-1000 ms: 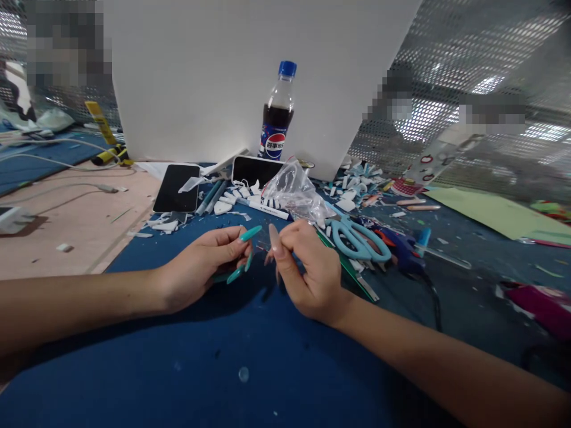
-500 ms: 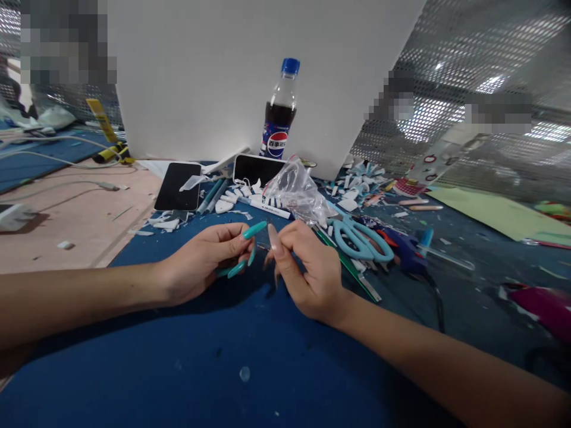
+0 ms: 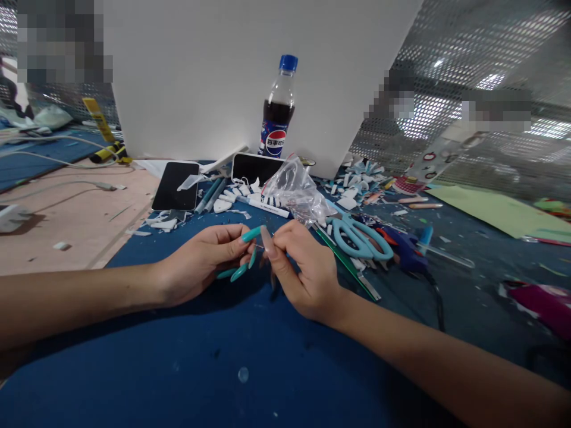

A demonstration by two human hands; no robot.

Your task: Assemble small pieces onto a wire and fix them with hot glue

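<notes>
My left hand (image 3: 209,258), with long teal nails, is closed in a pinch over the blue mat (image 3: 214,351). Facing it, my right hand (image 3: 312,270), with long pale pinkish nails, is pinched shut too. The thumbnails meet or nearly meet between the hands. A thin reddish line shows just below them, too small to name, and the fingers hide most of what they hold. Right of my right hand lie a green strip-like tool (image 3: 345,261) and light-blue scissors (image 3: 363,238). Behind the hands are a white marker (image 3: 270,207) and a clear plastic bag (image 3: 301,190).
A cola bottle (image 3: 275,128) stands against a white board (image 3: 200,77). Two dark-screened phones, one a flat phone (image 3: 176,187), lie among white scraps (image 3: 223,205). A dark-blue corded tool (image 3: 408,255), yellow-green paper (image 3: 486,208) and a magenta object (image 3: 539,306) are at right.
My right hand has shifted slightly left, bringing its thumbnail up to the left thumbnail. The fingers of both hands have moved a little; the view has shifted slightly.
</notes>
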